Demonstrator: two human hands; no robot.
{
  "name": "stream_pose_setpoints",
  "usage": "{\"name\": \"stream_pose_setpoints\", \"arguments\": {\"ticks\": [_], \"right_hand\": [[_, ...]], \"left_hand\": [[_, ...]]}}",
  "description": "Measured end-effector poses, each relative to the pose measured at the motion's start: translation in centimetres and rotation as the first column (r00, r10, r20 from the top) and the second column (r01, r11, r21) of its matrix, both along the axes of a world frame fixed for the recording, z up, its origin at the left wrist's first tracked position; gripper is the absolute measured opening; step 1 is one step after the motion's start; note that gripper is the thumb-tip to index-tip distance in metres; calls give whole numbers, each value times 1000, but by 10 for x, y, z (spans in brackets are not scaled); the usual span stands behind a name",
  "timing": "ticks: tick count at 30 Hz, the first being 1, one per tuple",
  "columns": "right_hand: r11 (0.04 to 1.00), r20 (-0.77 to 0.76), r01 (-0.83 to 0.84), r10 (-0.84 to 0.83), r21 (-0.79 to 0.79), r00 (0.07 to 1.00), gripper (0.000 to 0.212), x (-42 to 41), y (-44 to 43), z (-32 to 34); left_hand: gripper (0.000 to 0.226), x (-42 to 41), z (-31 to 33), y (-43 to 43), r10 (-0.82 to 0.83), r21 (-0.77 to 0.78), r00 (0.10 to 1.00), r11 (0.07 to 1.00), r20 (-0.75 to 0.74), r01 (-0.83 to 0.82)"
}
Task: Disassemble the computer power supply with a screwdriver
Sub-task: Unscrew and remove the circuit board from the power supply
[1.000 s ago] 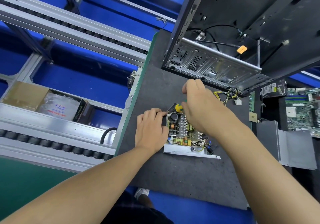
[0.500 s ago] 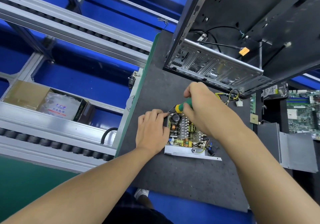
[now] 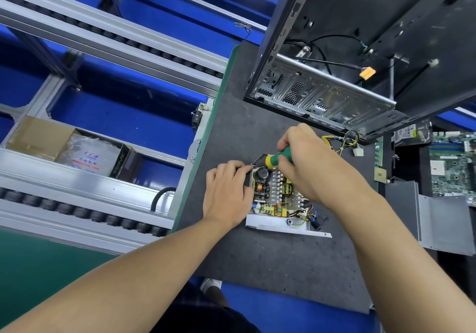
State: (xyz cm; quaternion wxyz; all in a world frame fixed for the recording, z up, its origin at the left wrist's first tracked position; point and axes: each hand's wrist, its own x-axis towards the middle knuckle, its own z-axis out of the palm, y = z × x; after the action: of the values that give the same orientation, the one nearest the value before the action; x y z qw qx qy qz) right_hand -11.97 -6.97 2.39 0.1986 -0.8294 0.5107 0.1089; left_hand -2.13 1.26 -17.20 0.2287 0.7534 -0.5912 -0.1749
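The opened power supply [image 3: 277,198] lies on the dark mat, its circuit board with capacitors, coils and heat sinks exposed and a metal base plate along its near side. My left hand [image 3: 226,193] rests on the unit's left edge, fingers curled over its far-left corner. My right hand [image 3: 306,164] grips a screwdriver [image 3: 277,158] with a green and yellow handle, its tip pointing at the far-left corner of the board. The tip itself is hidden behind the housing edge. Yellow and black cables [image 3: 342,141] run from the unit's far side.
An open black computer case [image 3: 347,57] stands at the back of the mat [image 3: 270,263]. A grey metal cover [image 3: 443,219] and a motherboard [image 3: 453,162] lie at the right. A roller conveyor frame [image 3: 108,47] and a cardboard box [image 3: 38,137] are at the left.
My right hand has lifted and tilted, so more of the screwdriver's green and yellow handle shows. My left hand has stayed on the unit's left edge.
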Motion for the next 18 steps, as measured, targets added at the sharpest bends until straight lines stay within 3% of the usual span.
{"name": "stream_pose_setpoints", "arguments": {"ticks": [18], "right_hand": [[996,-52,-47,43,-77,998,17,14,-13,1]], "left_hand": [[51,0,2,0,-4,21,1000,1000,-20,4]]}}
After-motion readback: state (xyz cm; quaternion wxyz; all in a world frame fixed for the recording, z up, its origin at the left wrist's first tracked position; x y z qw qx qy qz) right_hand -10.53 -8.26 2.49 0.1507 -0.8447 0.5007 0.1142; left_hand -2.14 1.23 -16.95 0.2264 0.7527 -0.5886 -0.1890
